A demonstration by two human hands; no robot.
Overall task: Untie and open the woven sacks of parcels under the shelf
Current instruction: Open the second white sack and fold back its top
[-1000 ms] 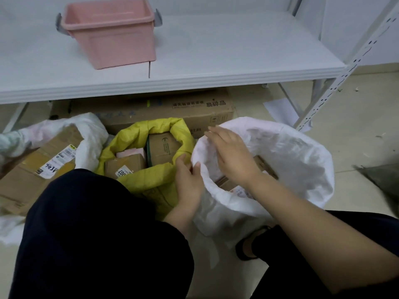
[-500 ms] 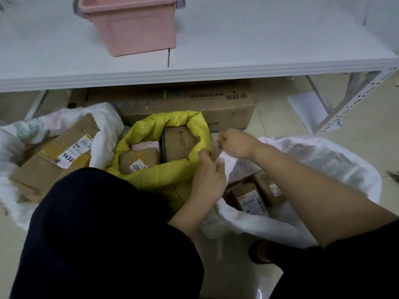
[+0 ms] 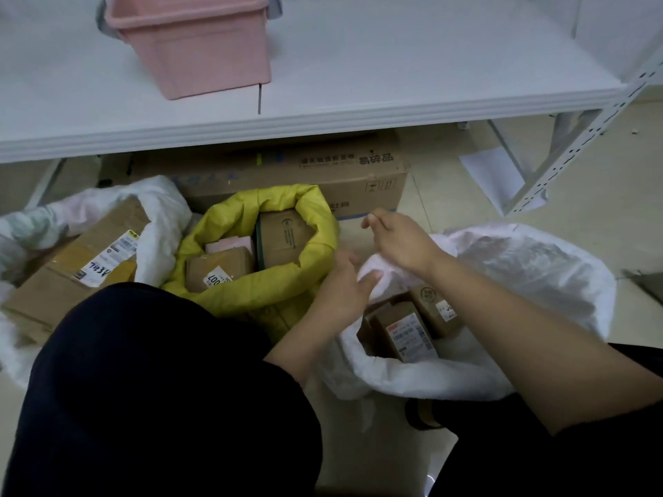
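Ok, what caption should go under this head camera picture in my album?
Left hand grips the opened white sack of parcels, right hand above it, beside the yellow sack.

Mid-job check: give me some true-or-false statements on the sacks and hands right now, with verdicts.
1. The yellow sack is open, parcels showing. True.
2. The pink bin sits on the floor. False: it stands on the shelf.
3. The left hand is at the rim of the right white sack. True.
4. The right white sack is tied shut. False: its mouth is open.
5. The right hand reaches into the yellow sack. False: it is over the right white sack.
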